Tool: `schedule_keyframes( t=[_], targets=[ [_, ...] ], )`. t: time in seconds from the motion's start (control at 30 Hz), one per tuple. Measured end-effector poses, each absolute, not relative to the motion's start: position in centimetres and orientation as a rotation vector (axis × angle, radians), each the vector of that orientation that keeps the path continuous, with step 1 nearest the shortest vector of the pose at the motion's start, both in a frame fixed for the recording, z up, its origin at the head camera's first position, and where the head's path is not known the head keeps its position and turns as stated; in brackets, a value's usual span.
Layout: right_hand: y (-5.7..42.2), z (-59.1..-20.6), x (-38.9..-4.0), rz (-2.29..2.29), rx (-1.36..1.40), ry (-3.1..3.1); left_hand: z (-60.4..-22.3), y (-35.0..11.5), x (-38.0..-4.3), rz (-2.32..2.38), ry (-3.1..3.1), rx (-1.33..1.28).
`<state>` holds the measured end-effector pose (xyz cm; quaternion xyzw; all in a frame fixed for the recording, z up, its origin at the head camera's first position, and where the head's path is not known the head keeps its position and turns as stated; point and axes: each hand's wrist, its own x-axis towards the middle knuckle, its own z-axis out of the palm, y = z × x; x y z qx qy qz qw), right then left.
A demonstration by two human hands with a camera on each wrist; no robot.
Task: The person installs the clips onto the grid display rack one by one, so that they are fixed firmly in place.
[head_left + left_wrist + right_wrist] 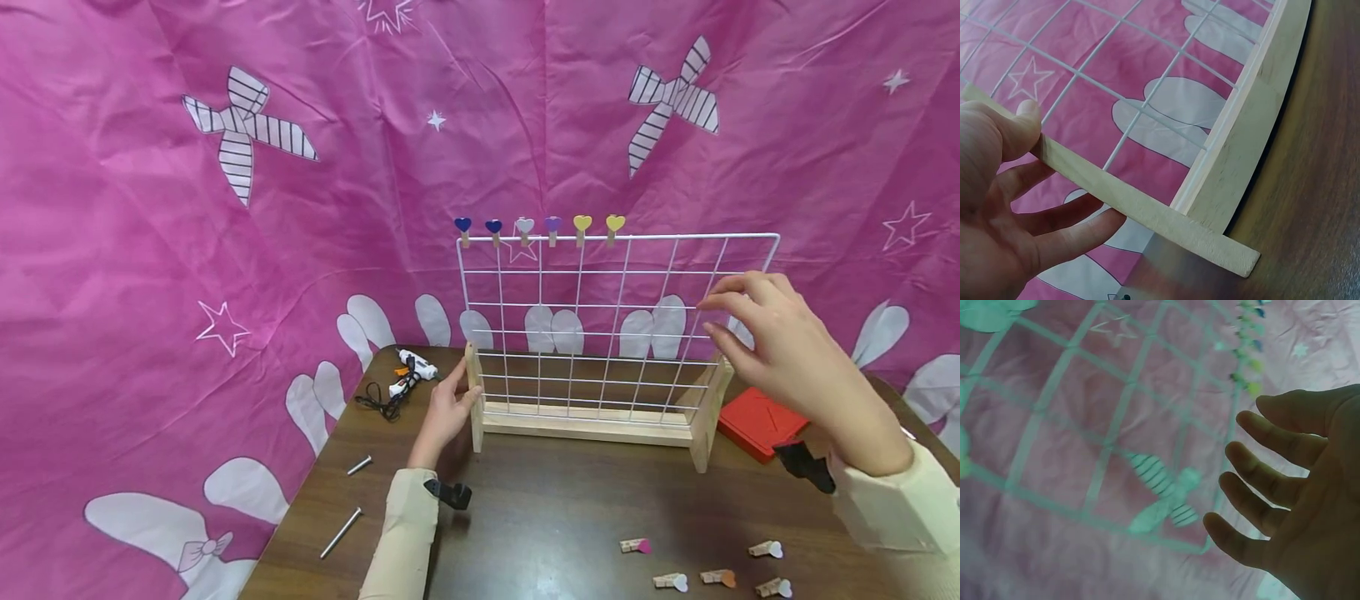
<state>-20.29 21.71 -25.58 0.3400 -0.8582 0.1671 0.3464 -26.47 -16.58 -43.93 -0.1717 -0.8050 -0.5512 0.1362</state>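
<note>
A white wire grid [697, 237] stands upright in a wooden stand [585, 426] on the table. My left hand [444, 415] grips the stand's left side post [1141, 203], thumb on one face and fingers on the other. Several heart clothespins sit along the left part of the grid's top bar: two dark blue [462, 225], a white one [524, 226], a purple one [552, 224] and two yellow [615, 223]. My right hand [783, 337] is raised at the grid's right side, fingers loosely bent and apart, with nothing held in it.
Loose heart clothespins lie at the front right: a pink one [636, 546], an orange one [717, 577] and white ones [766, 549]. A red box [761, 421] sits right of the stand. At the left are a glue gun [415, 367] and two bolts [341, 533]. Pink cloth [337, 217] hangs behind.
</note>
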Motion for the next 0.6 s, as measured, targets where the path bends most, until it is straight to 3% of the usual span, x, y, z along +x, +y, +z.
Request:
schedule_keyframes(
  t=[0.37, 0.6],
  targets=[
    [27.0, -33.8, -19.0, 0.453, 0.887, -2.323, -44.2, -16.6, -26.8, -1.592, -2.344, -0.469],
    [28.6, -38.3, -17.8, 0.42, 0.846, -2.415, -47.1, -17.1, -28.8, -1.606, -2.341, -0.439]
  ],
)
